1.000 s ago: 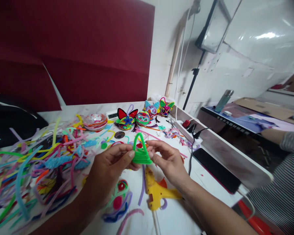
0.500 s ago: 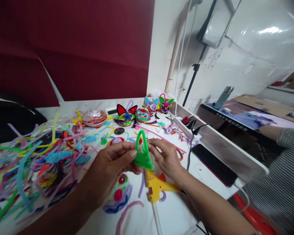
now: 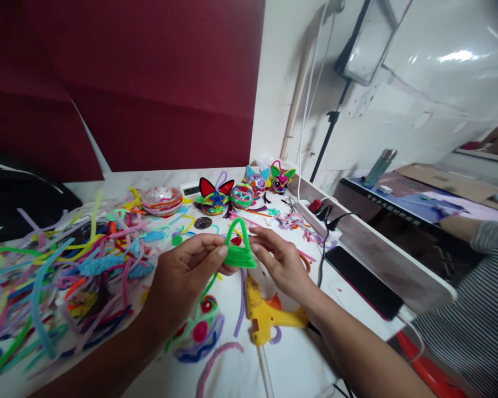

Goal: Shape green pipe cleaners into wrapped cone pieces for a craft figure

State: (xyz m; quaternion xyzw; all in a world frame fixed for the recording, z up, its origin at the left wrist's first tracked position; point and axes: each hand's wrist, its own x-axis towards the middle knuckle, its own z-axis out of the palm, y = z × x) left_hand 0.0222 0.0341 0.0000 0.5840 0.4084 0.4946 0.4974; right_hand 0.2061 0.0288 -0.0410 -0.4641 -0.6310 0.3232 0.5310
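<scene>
Pinching the left end of a small green piece [image 3: 239, 256], I have it up over the white table [image 3: 311, 359], between my hands. Left of it sprawls a heap of fuzzy stems [image 3: 37, 293], limp, curled and tangled, beside a shallow ringed bowl [image 3: 161, 202]. My left hand [image 3: 178, 276] does that pinching, thumb against bent fingers, with a thin green strand showing below. Under it lies a rounded, pale ornament [image 3: 199, 331] with red dots and a wavy navy strip; farther back, a red-eared ball [image 3: 216, 203] looks complete, coiled in bright rows. On my green piece, the lower band is already packed in plush, close rows and the tall arch is bent, while the space inside the arch is open; how much is left I can't tell. A hard yellow glue gun [image 3: 265, 320] lies below it. My right hand [image 3: 286, 265] is half curled at the arch's right side; whether it grips, I can't tell. Then come a smooth black phone [image 3: 363, 282] and a co-worker's striped sleeve [image 3: 492, 237].
</scene>
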